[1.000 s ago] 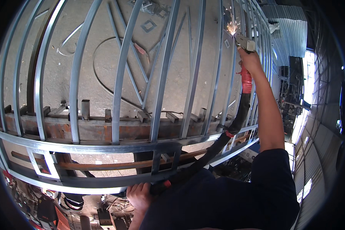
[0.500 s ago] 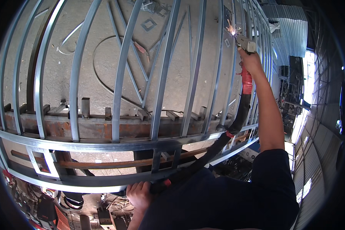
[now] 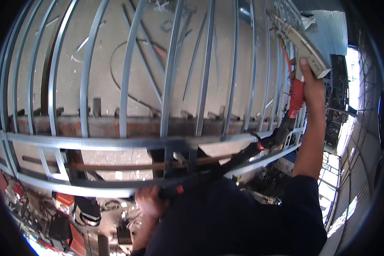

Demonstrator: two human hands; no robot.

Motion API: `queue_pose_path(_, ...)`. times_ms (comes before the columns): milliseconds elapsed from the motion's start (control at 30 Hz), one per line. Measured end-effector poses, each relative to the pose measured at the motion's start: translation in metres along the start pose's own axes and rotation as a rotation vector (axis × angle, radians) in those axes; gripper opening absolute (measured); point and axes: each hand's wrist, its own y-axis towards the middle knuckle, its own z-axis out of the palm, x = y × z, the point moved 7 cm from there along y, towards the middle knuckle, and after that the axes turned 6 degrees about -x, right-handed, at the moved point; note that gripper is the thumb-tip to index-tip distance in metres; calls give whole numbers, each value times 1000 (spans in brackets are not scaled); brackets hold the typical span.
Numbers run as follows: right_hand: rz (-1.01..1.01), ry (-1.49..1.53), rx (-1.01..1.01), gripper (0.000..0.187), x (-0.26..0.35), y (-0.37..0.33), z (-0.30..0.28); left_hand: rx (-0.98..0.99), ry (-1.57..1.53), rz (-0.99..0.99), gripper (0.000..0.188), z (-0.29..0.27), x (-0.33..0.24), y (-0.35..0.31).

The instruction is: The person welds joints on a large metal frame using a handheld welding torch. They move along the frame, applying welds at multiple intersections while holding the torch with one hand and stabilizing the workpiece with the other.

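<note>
- One right hand point(image 3: 312, 87), upper right of the frame, its grip clenched around the red handle of one welding torch point(image 3: 301, 40); the thumb lies up along the torch's grey body.
- The torch points up and to the left, its tip near the uppermost bars at the top right; whether it touches metal cannot be told.
- One black cable point(image 3: 243, 153) runs from the red handle down and to the left across the frame centre, passing a red band near the right and another near the lower centre.
- One left hand point(image 3: 148, 201), lower centre, its grip closed around that cable just beside the lower red band.
- One metal grille point(image 3: 170, 85) of grey steel fills the upper and middle frame: about ten long bars run top to bottom, crossed by two horizontal rails in the lower half. One small rectangular frame sits between the rails at lower left.
- One rusty steel beam point(image 3: 115, 126) lies crosswise under the grille, with several short upright stubs along its top edge.
- Surface: bare concrete floor point(image 3: 106, 51) seen through the bars, with loose steel offcuts and one thin dark hose curling across it.
- Room: a workshop; corrugated sheet wall point(image 3: 328, 30) at upper right, bright daylight openings along the right edge, orange and black equipment at lower left, too blurred to identify.
</note>
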Motion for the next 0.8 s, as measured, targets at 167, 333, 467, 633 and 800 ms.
queue_pose_path(167,-47,68,244,47,-17,-56,-14,-82,1,-3,16,-2,-10,-10)
queue_pose_path(333,-126,251,653,54,-38,-92,11,-82,9,-76,18,18,-27,-40)
queue_pose_path(467,-173,231,1004,54,-80,-105,41,-58,39,-151,21,46,-49,-68)
queue_pose_path(633,-101,254,1165,57,-120,-102,48,-53,71,-244,18,89,-74,-95)
queue_pose_path(800,0,323,1215,55,-160,-90,42,-81,110,-291,19,119,-95,-107)
